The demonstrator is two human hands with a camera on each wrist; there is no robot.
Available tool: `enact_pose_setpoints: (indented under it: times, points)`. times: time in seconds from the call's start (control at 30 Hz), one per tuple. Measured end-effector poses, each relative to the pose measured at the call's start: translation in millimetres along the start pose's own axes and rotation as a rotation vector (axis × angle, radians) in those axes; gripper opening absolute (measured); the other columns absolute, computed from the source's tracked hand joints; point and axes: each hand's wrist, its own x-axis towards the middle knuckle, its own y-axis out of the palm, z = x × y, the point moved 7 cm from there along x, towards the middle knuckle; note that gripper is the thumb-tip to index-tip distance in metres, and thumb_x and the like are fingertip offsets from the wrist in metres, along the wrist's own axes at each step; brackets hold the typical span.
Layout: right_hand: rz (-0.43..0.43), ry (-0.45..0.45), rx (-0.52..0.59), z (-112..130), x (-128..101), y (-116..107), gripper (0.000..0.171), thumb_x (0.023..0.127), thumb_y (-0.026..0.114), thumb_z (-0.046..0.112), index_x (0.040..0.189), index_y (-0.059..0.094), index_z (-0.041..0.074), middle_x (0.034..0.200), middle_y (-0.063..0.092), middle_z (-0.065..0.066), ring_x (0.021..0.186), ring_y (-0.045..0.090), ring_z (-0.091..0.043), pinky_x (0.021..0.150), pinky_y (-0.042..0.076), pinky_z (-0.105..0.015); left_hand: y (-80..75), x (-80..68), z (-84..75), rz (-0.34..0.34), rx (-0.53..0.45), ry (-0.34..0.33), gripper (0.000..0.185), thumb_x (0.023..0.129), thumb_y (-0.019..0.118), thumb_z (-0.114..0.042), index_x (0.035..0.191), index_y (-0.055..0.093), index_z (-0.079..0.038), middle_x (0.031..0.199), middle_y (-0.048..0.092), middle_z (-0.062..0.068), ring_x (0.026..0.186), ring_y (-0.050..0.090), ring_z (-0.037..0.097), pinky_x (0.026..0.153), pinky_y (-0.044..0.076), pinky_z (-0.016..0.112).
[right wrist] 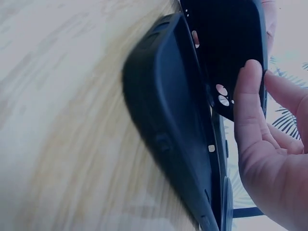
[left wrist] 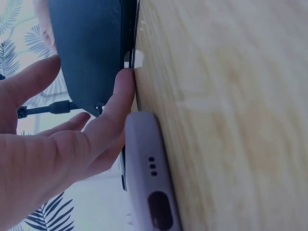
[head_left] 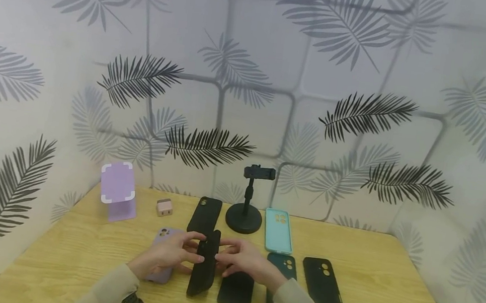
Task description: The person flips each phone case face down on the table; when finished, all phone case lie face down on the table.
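Observation:
Between both hands a black phone case (head_left: 203,272) stands tilted over the table, narrow side toward the head camera. My left hand (head_left: 173,251) holds its left side with thumb and fingertips. From the right, my right hand (head_left: 250,262) pinches its edge; the right wrist view shows the case's inner face (right wrist: 221,43) and camera holes. Under the left hand lies a lavender phone case (head_left: 160,276), its end close by in the left wrist view. A flat black phone-shaped piece (head_left: 236,293) lies below the right hand, partly hidden by it.
A dark teal case (head_left: 281,263) and a black case (head_left: 324,288) lie at right. Behind them are a light-blue case (head_left: 279,231), a black phone stand (head_left: 244,219) and another black case (head_left: 205,214). A pink charger (head_left: 164,207) and lavender stand (head_left: 117,184) are at back left.

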Motion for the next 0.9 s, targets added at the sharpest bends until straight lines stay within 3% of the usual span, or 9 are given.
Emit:
enact_pose_setpoints:
  times: [0.3, 0.47, 0.9]
  points:
    - [-0.058, -0.006, 0.014, -1, -6, -5, 0.072, 0.088, 0.071, 0.004, 0.149, 0.033, -0.001, 0.094, 0.074, -0.015, 0.073, 0.071, -0.019, 0.059, 0.061, -0.032, -3.2, -2.2, 0.3, 0.001, 0.011, -0.005, 0.067, 0.09, 0.07, -0.011, 0.147, 0.036, 0.0, 0.145, 0.032, 0.036, 0.122, 0.053, 0.041, 0.086, 0.058, 0.05]
    - [-0.035, 0.009, -0.03, -3, -8, -3, 0.07, 0.088, 0.07, 0.002, 0.147, 0.034, -0.005, 0.094, 0.073, -0.019, 0.074, 0.072, -0.021, 0.06, 0.062, -0.035, -5.6, -2.4, 0.6, 0.012, 0.015, -0.001, 0.066, 0.091, 0.069, -0.011, 0.147, 0.036, 0.002, 0.147, 0.031, 0.037, 0.125, 0.05, 0.045, 0.085, 0.058, 0.051]
    - [0.025, 0.084, -0.085, -5, -6, 2, 0.056, 0.092, 0.067, 0.007, 0.14, 0.044, -0.01, 0.095, 0.074, -0.019, 0.081, 0.074, -0.025, 0.06, 0.061, -0.031, -15.2, -1.0, 0.0, -0.033, 0.126, -0.019, 0.065, 0.091, 0.07, -0.018, 0.147, 0.04, -0.003, 0.145, 0.039, 0.032, 0.122, 0.056, 0.039, 0.082, 0.06, 0.046]
